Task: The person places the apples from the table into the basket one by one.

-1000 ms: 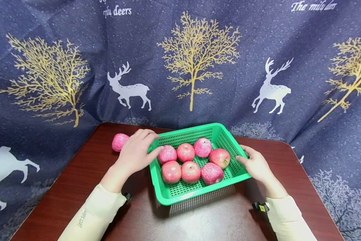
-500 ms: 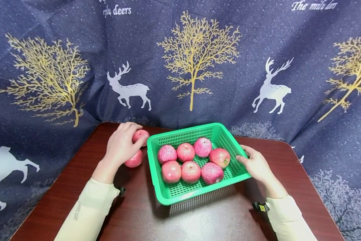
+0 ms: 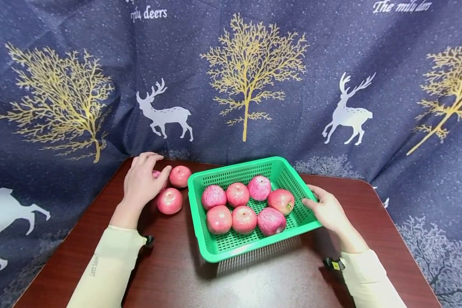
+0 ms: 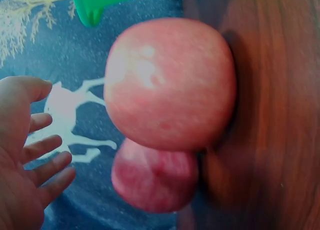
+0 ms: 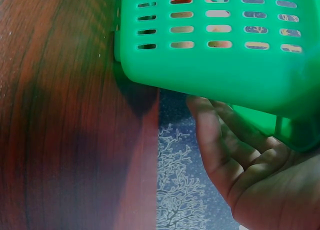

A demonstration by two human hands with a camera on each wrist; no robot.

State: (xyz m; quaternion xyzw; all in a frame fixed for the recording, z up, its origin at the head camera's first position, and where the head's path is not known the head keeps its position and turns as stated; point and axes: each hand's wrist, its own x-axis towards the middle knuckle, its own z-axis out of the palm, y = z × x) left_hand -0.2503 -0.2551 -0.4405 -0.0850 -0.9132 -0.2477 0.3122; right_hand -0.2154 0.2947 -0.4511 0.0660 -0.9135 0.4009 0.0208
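Note:
A green plastic basket [image 3: 261,247] holds several red apples [image 3: 244,220]. My right hand [image 3: 329,209] grips its right rim, the fingers curled under the edge in the right wrist view, where the basket wall [image 5: 200,72] fills the upper part. To the left of the basket, my left hand [image 3: 140,182] hovers by a streaked pink apple [image 4: 155,177], which it partly hides in the head view. Its fingers are spread, apart from the fruit in the left wrist view. Two more apples lie beside it, a nearer one [image 3: 170,201] and a farther one [image 3: 180,176].
A dark reddish-brown wooden table [image 3: 246,284] carries everything. Right behind its back edge hangs a dark blue cloth [image 3: 211,107] printed with trees and deer. The farther loose apple lies close to the basket's left wall.
My left hand has moved left from the basket's left rim, past the two nearer loose apples, to the streaked one. My right hand and the basket have stayed in place.

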